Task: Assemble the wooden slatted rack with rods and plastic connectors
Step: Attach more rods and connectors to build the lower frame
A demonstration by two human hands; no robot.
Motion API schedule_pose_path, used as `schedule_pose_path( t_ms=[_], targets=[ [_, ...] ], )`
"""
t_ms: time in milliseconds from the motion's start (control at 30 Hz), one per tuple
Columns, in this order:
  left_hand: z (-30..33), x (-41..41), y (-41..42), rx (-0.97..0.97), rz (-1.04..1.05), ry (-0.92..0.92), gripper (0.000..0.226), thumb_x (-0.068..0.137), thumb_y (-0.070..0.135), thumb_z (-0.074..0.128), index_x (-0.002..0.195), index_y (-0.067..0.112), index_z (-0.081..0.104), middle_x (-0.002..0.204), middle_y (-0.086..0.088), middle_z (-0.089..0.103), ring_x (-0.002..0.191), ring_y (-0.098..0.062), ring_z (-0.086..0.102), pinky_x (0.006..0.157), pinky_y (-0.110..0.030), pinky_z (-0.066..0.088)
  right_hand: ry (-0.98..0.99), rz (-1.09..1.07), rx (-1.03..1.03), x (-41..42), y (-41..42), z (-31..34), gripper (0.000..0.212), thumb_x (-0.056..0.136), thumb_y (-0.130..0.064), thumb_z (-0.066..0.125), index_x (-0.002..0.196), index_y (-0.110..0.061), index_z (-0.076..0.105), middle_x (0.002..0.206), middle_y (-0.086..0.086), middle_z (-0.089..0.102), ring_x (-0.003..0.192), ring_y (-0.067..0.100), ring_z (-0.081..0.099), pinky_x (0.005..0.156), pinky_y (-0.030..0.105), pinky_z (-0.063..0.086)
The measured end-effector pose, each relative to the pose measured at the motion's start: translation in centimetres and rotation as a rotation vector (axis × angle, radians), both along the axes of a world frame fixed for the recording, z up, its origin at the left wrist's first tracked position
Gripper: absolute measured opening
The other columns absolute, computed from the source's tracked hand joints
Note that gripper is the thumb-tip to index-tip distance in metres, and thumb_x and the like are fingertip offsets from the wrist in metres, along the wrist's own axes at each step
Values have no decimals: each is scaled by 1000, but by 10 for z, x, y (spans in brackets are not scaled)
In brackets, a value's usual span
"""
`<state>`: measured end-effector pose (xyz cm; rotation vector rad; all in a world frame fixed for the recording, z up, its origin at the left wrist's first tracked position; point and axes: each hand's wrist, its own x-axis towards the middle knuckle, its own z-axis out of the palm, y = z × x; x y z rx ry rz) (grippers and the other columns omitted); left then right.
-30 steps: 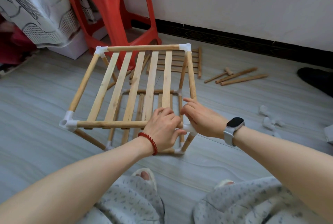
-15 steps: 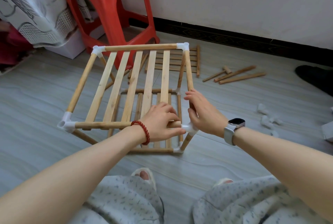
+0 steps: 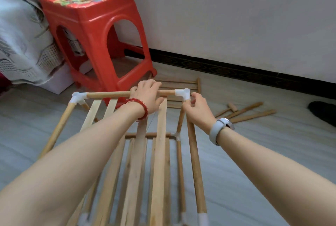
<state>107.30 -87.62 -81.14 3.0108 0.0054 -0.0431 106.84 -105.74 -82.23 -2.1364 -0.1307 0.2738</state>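
The two-tier wooden slatted rack [image 3: 160, 153] stands on the floor in front of me, its rods joined by white plastic connectors. My left hand [image 3: 148, 95] grips the far top rod [image 3: 109, 94] near its right end. My right hand [image 3: 197, 107] pinches the top of the right side rod [image 3: 195, 162] just below the far right corner connector [image 3: 183, 92]. The far left corner connector [image 3: 79, 97] is untouched. A lower slatted shelf shows beneath the top slats.
A red plastic stool [image 3: 96, 31] stands just beyond the rack, a draped patterned cloth [image 3: 20, 44] to its left. Another slatted panel [image 3: 183, 87] lies behind the rack. Loose rods [image 3: 252, 112] lie at right near a dark shoe [image 3: 322, 111].
Both hands left the near right corner and reached forward to the far right corner. My view has come closer and lower over the rack.
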Motion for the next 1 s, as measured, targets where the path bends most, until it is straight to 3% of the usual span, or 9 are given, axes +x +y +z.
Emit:
schedule_pose_path(
  t_ms=[67,133,233,333,467,533,633,800,1000],
  targets=[
    [-8,25,6,38,-45,146,39,94,45,41,129,28,43,133,0,46,119,-24,43,96,-44,33,13,26,-16,20,7,-7,44,91,-20,46,133,-17,34,121,7,38,95,24,53,83,40,50],
    [-15,42,11,19,-84,202,21,95,45,38,103,30,49,105,1,60,88,-18,54,73,-35,38,42,34,-34,35,11,-15,41,90,-15,44,130,-15,36,117,9,41,98,27,53,86,44,50],
    [-11,44,16,-12,-153,124,13,95,44,39,87,35,44,76,11,54,69,-11,50,53,-28,30,68,16,64,38,12,-12,37,90,-8,41,126,-14,38,100,13,53,73,22,54,70,40,53],
    [9,31,18,-49,-220,37,11,94,44,42,95,36,49,71,16,51,69,-10,51,51,-23,30,0,68,147,27,5,7,33,92,-10,41,123,-22,36,82,7,54,58,16,56,55,28,52],
    [50,-3,15,-29,-325,-176,15,92,39,48,104,33,56,79,14,56,72,-8,49,51,-15,27,-26,175,301,3,-15,48,27,95,-17,43,120,-26,41,74,5,58,58,9,60,57,27,55],
    [72,-27,9,-19,-356,-283,17,92,37,50,105,31,58,83,13,59,77,-10,55,52,-18,32,-53,190,360,-14,-27,70,18,99,-23,39,114,-23,48,75,7,59,60,9,61,55,25,53],
    [96,-71,-7,-57,-444,-385,20,90,36,55,108,28,62,82,8,61,80,-14,60,56,-25,40,-7,146,442,-44,-45,96,31,102,-30,27,106,-16,55,67,11,62,56,15,63,55,25,53],
    [110,-124,-40,-1,-449,-222,37,88,55,33,113,34,52,88,13,60,82,-11,60,64,-30,47,246,36,585,-101,-67,98,28,100,-28,30,115,-16,51,55,13,60,51,25,59,54,32,54],
    [117,-150,-53,147,-502,-177,42,87,55,24,111,29,46,79,11,56,72,-11,59,60,-28,45,504,-61,755,-127,-68,104,26,96,-29,37,92,-6,49,48,2,46,42,13,42,43,24,39]
  ],
)
